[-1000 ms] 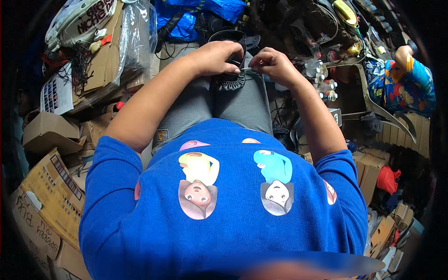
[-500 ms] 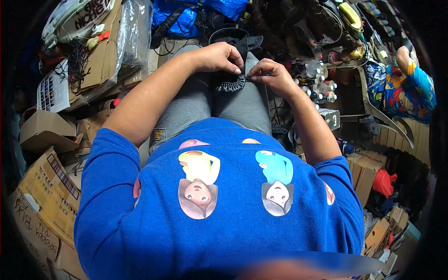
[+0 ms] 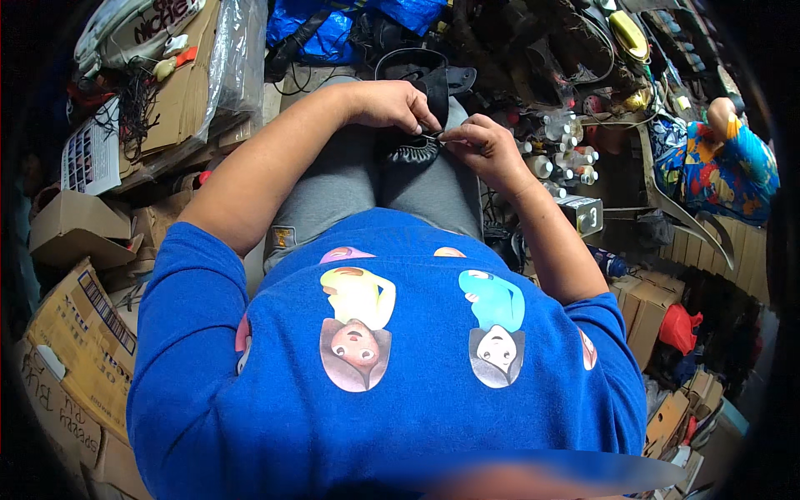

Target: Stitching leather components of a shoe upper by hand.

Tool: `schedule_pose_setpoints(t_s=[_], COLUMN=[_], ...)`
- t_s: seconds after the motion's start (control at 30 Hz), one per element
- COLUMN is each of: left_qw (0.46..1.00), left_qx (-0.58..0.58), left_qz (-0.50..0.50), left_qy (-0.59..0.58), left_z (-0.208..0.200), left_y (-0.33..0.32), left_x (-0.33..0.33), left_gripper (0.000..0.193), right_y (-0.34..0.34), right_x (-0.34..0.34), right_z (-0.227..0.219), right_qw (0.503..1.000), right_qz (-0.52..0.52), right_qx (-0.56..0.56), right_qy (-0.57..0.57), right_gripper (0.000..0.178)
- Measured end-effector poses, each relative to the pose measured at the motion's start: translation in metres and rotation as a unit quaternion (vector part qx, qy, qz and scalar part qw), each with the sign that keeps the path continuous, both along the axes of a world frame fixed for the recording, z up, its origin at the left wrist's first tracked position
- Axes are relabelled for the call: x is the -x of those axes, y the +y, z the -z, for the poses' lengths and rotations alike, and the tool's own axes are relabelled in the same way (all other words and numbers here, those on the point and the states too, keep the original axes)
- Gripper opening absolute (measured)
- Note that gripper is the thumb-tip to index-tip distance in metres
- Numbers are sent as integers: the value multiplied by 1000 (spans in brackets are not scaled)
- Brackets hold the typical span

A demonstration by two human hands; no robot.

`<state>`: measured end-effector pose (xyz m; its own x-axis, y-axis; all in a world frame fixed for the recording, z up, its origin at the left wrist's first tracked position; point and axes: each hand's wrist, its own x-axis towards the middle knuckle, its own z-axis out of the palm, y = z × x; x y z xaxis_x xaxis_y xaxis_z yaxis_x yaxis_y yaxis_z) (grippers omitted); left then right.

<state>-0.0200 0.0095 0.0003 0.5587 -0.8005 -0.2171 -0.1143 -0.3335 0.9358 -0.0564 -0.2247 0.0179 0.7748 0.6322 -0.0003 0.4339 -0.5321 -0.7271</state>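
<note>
Over my thighs, in grey trousers point(image 3: 325, 187), lies a black item point(image 3: 414, 153) with a curved edge marked by a row of pale ribs or stitches. I cannot make out its exact kind. My left hand point(image 3: 398, 104) pinches its upper edge between thumb and fingers. Close beside it, my right hand point(image 3: 490, 152) is closed, thumb against index finger, at the same edge. Whatever the right fingertips hold is too small to name. A black strap-like piece point(image 3: 435, 90) rises behind the fingers.
Several plastic bottles point(image 3: 575, 158) crowd together right of my knees, near a small box-shaped can point(image 3: 583, 213). Flattened cardboard point(image 3: 179, 108) and an open carton point(image 3: 82, 229) are at left. Blue plastic sheeting point(image 3: 333, 33) lies ahead. Another person's colourful sleeve point(image 3: 750, 167) shows far right.
My right hand has shifted slightly left and down, bringing its fingertips nearer my left fingertips. The black item stays on my lap between them.
</note>
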Motion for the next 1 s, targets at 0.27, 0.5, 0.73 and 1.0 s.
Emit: schedule_pose_setpoints(t_s=[0.27,0.5,0.73,1.0], left_qw=[997,996,991,909], left_qx=[-42,-37,-41,-90], left_qz=[45,56,-66,-306], left_qy=[-42,-62,-105,-269], left_z=[0,5,-1,-8], left_y=[-1,-2,-9,25], left_x=[0,-2,-12,77], left_gripper=[45,42,35,34], right_y=[11,38,23,-60], right_x=[6,13,-16,-19], right_z=[-23,-45,-7,-13], right_qw=[984,902,987,863], right_qz=[-53,-143,-37,107], right_qx=[102,299,150,-272], right_qy=[-135,-278,-49,413], right_gripper=[23,13,16,24])
